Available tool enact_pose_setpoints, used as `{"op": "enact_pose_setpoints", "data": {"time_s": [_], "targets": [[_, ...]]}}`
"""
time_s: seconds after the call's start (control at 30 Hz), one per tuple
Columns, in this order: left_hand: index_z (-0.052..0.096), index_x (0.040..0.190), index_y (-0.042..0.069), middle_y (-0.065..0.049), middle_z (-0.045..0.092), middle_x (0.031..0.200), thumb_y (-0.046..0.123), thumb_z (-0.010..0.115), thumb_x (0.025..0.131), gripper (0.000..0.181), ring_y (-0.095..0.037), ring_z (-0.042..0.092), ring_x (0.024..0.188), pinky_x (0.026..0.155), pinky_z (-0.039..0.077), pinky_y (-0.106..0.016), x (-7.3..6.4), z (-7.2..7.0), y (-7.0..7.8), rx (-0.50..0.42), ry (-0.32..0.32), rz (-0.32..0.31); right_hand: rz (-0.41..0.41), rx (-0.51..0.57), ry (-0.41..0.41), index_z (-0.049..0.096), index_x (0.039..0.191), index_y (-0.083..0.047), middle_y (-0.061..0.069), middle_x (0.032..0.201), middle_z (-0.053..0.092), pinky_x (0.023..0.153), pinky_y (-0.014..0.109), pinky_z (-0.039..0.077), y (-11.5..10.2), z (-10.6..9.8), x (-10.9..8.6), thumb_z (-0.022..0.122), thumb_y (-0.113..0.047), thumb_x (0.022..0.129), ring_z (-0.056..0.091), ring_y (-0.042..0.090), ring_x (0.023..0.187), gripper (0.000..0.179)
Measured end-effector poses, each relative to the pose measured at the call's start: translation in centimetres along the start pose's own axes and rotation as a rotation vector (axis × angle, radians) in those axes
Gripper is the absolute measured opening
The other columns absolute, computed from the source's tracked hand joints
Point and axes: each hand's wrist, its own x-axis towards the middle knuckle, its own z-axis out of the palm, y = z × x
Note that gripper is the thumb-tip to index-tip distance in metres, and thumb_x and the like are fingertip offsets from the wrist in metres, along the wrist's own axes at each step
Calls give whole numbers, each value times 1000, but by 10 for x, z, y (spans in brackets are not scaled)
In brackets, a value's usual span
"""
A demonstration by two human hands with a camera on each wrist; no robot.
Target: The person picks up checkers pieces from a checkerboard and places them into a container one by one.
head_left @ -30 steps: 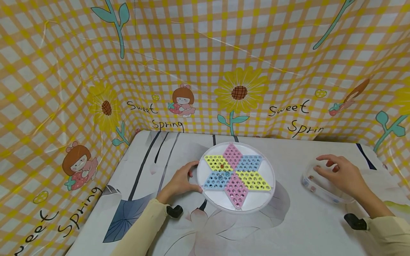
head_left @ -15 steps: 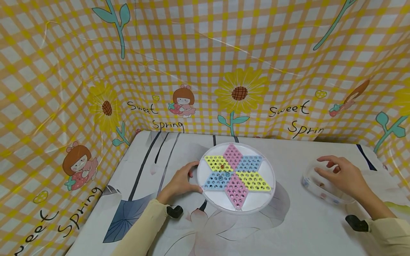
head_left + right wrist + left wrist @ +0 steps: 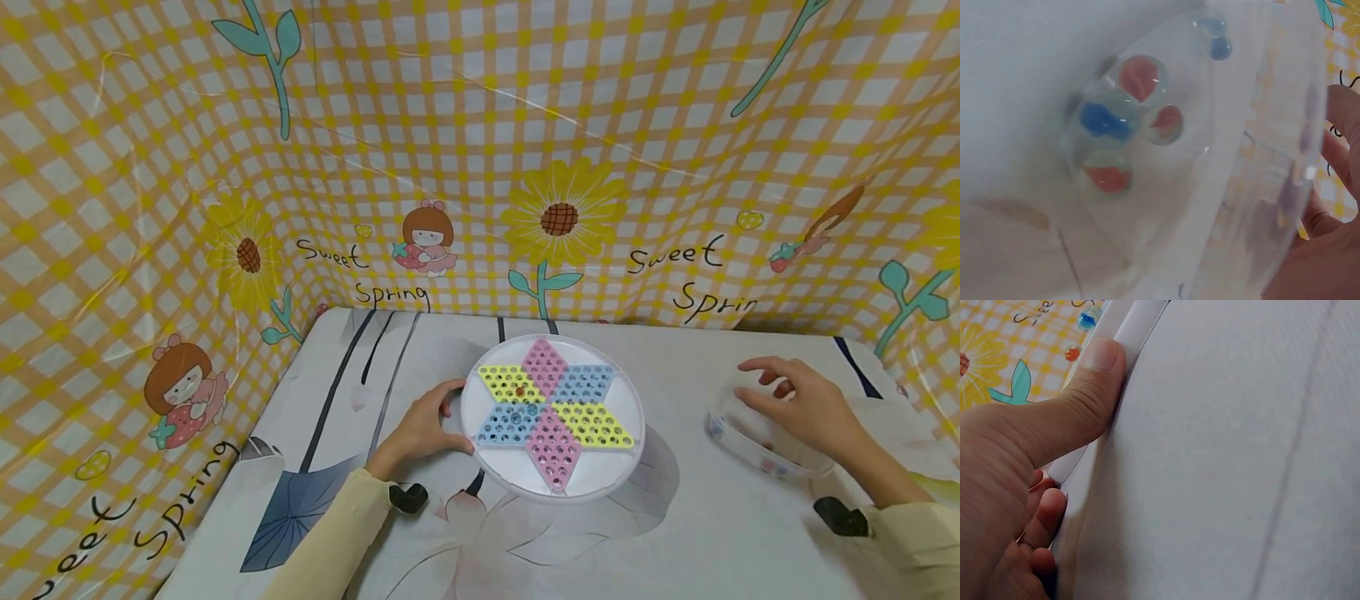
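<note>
A round white Chinese checkers board with a pink, yellow and blue star lies on the table. My left hand holds its left edge, with the thumb against the white rim. An orange marble sits on the yellow section, and two clear blue ones rest on the blue section beside it. To the right, my right hand hovers over a clear plastic container, thumb and forefinger apart. Inside, the right wrist view shows red-swirled marbles and blue ones.
A pale floral cloth covers the table. Yellow checked fabric printed with sunflowers and lettering hangs along the back and sides. A stretch of table separates the board from the container.
Marbles in the clear container have rolled rightward along its near side. My right hand has shifted only slightly; the left hand and the board stay put.
</note>
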Motion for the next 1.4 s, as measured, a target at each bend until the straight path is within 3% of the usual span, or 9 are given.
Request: {"op": "enact_pose_setpoints", "data": {"time_s": [0.1,0.33,0.77,0.97,1.17,1.4], "targets": [[44,153,13,-3,51,97,29,99,67,104,-18,46,89,78,39,-33,0,0,-1,0,0,4,-20,4,9,64,130,-8,19,106,62,62,28,42,-3,-2,4,80,-24,91,55,24,85,45],[44,153,14,-3,51,97,29,99,67,104,-17,46,89,78,39,-32,0,0,0,-3,-3,-1,-62,18,37,64,130,-9,16,103,65,62,23,44,-10,-6,15,84,-22,88,54,4,78,49],[44,154,12,-4,51,97,28,99,66,105,-18,46,89,79,38,-32,-1,-1,0,-7,1,4,-180,36,71,67,126,-11,13,101,66,59,23,46,-35,-7,32,86,-19,85,55,1,77,46],[44,153,11,-4,51,96,28,99,66,105,-18,46,87,77,38,-33,-1,-1,1,-10,10,17,-188,35,63,67,124,-10,13,100,65,58,25,47,-44,-4,37,86,-18,85,55,3,77,44],[44,153,11,-4,51,96,28,99,66,105,-18,46,88,77,38,-32,-1,-1,0,-11,9,16,-196,30,51,67,124,-10,12,100,65,59,25,47,-52,1,43,86,-20,85,57,14,79,44],[44,154,14,-3,51,96,29,99,66,105,-17,46,88,78,38,-32,0,-1,-2,-6,5,13,-252,21,66,69,121,-11,9,98,67,61,27,48,-62,10,51,87,-16,82,57,10,78,43]]}}
